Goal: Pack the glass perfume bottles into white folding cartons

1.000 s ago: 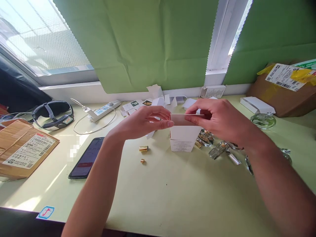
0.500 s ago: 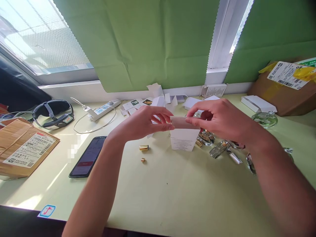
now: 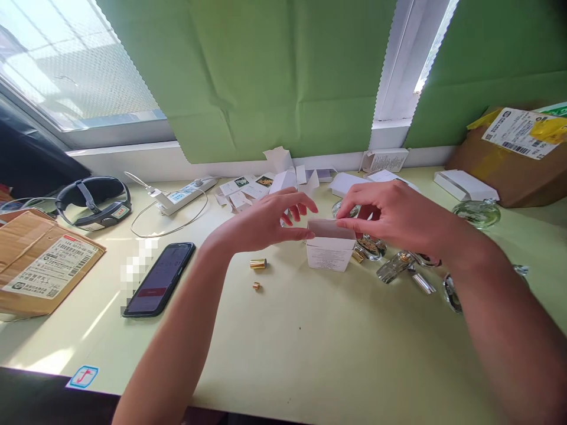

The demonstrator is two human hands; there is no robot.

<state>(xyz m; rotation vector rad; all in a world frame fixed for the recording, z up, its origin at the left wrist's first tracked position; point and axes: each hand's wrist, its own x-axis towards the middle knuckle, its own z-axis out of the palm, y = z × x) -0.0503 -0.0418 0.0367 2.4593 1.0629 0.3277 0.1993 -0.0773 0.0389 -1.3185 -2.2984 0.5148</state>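
A small white carton (image 3: 330,257) with fine print on its front stands upright on the table, its grey inner side showing at the top. My right hand (image 3: 390,212) pinches its upper right edge between thumb and fingers. At the upper left corner, the thumb of my left hand (image 3: 266,221) touches the carton, while the other fingers are spread above and behind it. A gold cylindrical cap (image 3: 258,264) and a tiny gold collar (image 3: 256,285) lie to the left. Glass bottle pieces (image 3: 392,267) and a silver cap (image 3: 422,280) lie to the right, partly under my right arm.
Opened white boxes and printed cards (image 3: 241,186) lie along the window sill. On the left are a phone (image 3: 160,280), a power strip (image 3: 186,195), a head strap (image 3: 95,203) and a cardboard parcel (image 3: 53,265). A brown carton (image 3: 514,168) and a round glass bottle (image 3: 478,213) stand right.
My left fingers have lifted and spread away from the carton's top, with the thumb still at its corner. The carton's top panel sits lower, and my right hand still grips the edge.
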